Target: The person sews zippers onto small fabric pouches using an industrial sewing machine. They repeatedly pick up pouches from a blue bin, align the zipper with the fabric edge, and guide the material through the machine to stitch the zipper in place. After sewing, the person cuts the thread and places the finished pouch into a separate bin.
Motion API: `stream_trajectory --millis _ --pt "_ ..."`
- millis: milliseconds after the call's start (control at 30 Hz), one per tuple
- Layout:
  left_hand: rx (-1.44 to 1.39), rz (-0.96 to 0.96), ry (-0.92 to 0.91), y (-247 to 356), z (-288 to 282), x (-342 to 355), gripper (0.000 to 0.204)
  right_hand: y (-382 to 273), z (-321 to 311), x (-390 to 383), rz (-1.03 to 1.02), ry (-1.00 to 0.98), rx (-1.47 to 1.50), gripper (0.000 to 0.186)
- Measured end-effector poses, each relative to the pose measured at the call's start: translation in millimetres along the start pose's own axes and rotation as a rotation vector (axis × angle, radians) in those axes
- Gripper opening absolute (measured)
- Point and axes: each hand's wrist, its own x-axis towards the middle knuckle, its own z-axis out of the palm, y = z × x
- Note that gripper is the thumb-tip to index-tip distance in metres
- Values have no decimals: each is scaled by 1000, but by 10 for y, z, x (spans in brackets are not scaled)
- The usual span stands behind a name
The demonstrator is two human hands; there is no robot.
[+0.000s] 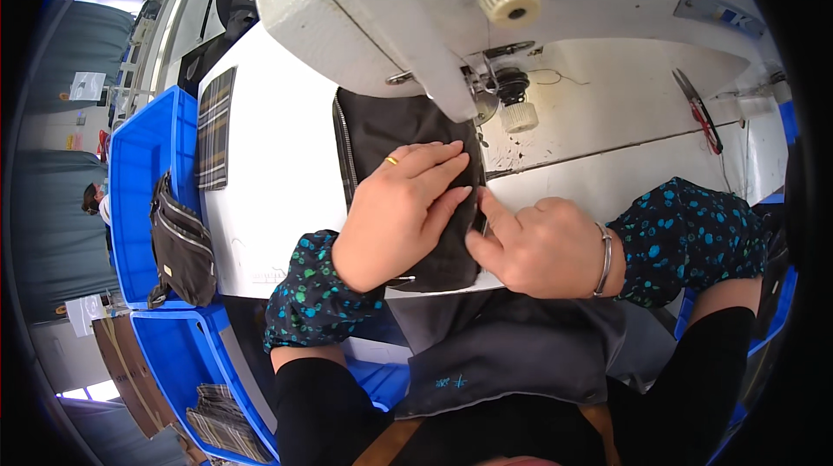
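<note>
A dark brown fabric piece (416,245) with a zipper (345,141) down its left side lies on the white sewing table, its far right edge under the needle area of a white sewing machine (373,23). My left hand (403,206), a ring on one finger, rests on the fabric with its fingers stretched forward. At the fabric's right edge, my right hand (542,245) has its thumb and forefinger closed on the cloth, the other fingers curled under. Both forearms wear dark sleeve covers with blue and green spots.
Red-handled scissors (701,114) lie on the table's right. A plaid fabric piece (216,127) sits at its left edge. Beyond it, a blue bin (139,206) has a dark zippered bag (180,245) at its rim; a nearer blue bin (173,336) contains plaid pieces.
</note>
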Motion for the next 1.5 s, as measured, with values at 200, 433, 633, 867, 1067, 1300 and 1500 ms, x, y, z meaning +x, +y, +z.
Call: stream_trajectory --millis 200,433,633,867,1067,1300,1500 --pt "41 10 -15 -25 -8 11 34 13 -24 -40 -67 17 -17 25" --pt "195 34 27 126 90 -15 33 -11 6 -87 -153 -28 -107 26" --pt "189 69 33 70 86 19 32 -1 55 -78 -121 11 -87 27" --pt "134 50 99 -130 117 241 26 206 134 36 -85 28 -100 23" --pt "102 47 130 -356 135 335 22 353 195 92 -13 15 -148 18" --pt "106 94 88 -156 -125 116 38 365 181 115 139 7 168 27" --pt "282 -19 140 138 -128 -25 33 391 214 154 106 190 398 27"
